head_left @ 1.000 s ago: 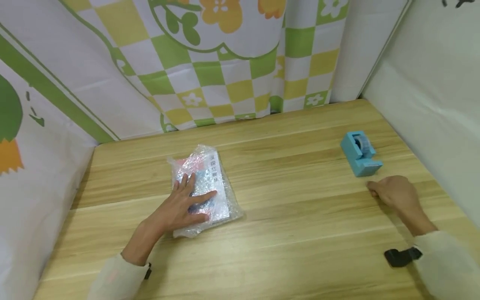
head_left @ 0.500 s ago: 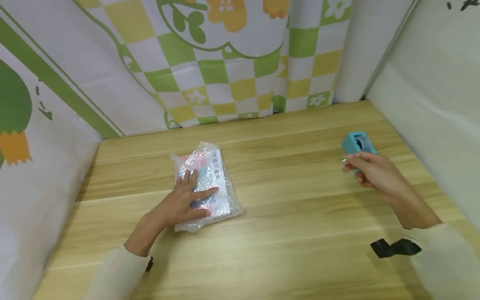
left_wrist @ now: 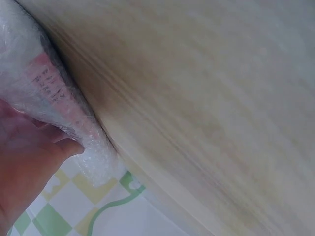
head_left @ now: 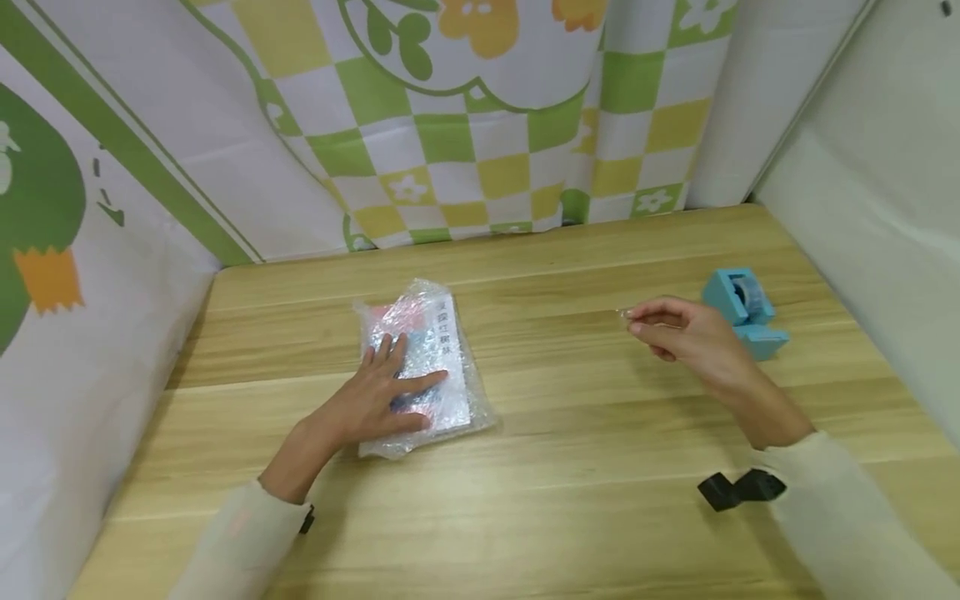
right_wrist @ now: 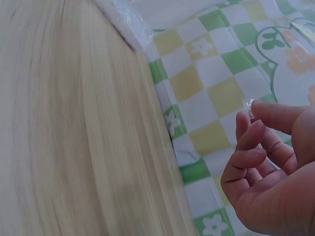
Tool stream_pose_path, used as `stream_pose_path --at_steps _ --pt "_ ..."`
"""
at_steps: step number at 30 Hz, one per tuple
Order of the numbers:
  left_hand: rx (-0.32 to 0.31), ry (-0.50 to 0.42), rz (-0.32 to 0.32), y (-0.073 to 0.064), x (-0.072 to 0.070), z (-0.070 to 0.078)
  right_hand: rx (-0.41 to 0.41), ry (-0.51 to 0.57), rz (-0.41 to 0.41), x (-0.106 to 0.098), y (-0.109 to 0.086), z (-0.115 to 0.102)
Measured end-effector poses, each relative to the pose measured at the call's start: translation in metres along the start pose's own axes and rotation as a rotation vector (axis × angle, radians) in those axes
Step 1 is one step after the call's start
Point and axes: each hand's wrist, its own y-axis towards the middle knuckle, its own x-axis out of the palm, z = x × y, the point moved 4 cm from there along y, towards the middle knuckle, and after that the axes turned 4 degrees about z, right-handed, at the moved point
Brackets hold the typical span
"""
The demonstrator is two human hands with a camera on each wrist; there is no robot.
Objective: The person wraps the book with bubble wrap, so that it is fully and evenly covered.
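Observation:
A book wrapped in bubble wrap point(head_left: 450, 367) lies on the left part of the table. My left hand point(head_left: 375, 400) rests on it with spread, straight fingers. In the left wrist view the bubble wrap point(left_wrist: 98, 162) shows along the book's edge beside the hand. My right hand point(head_left: 697, 342) pinches a small clear piece of tape point(head_left: 622, 314) between thumb and forefinger, above the table. The same piece of tape point(right_wrist: 249, 105) shows at the fingertips in the right wrist view. Just behind the right hand stands a blue tape dispenser point(head_left: 727, 292) with a roll of clear tape point(head_left: 750, 293).
The wooden table point(head_left: 555, 500) has a checked green and yellow cloth point(head_left: 495, 150) hanging at its back edge. White sheets stand on the left point(head_left: 150, 275) and right point(head_left: 885, 225) sides.
My right hand has gone from in front of the tape dispenser, over it, and then left, now with a piece of tape pinched. My left hand stays on the wrapped book.

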Motion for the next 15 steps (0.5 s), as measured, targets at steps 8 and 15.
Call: stream_pose_path --at_steps 8,15 --pt "-0.003 0.040 0.006 -0.004 -0.003 -0.002 -0.008 -0.017 -0.035 0.034 0.013 -0.010" --pt "0.019 0.077 0.016 -0.001 -0.003 0.001 -0.023 0.019 -0.070 0.067 0.024 -0.021"
